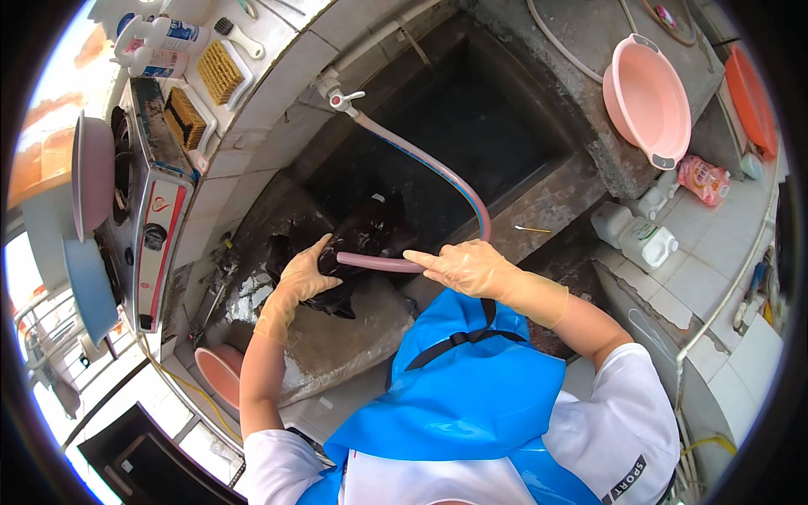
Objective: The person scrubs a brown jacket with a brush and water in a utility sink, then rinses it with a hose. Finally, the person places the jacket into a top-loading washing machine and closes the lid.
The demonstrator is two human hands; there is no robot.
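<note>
My right hand point(470, 268), in a pale rubber glove, grips a pink hose point(379, 261) near its free end, index finger stretched along it. The hose's mouth points left over a dark wet cloth point(360, 243), apparently a garment. It loops back to a white-handled tap point(344, 100) on the tiled wall. My left hand point(306, 274), gloved alike, rests at the cloth's left edge with thumb and fingers spread. The cloth lies bunched on a wet stone slab point(360, 322), partly toward the dark basin point(467, 126). No water stream is discernible at the hose mouth.
Scrubbing brushes point(221, 72) and bottles point(173, 35) stand on the left ledge beside a gas stove point(154, 233). A pink basin point(650, 101) sits on the right-hand concrete top. White jugs point(647, 243) stand on tiles below. An orange basin point(221, 372) is at lower left.
</note>
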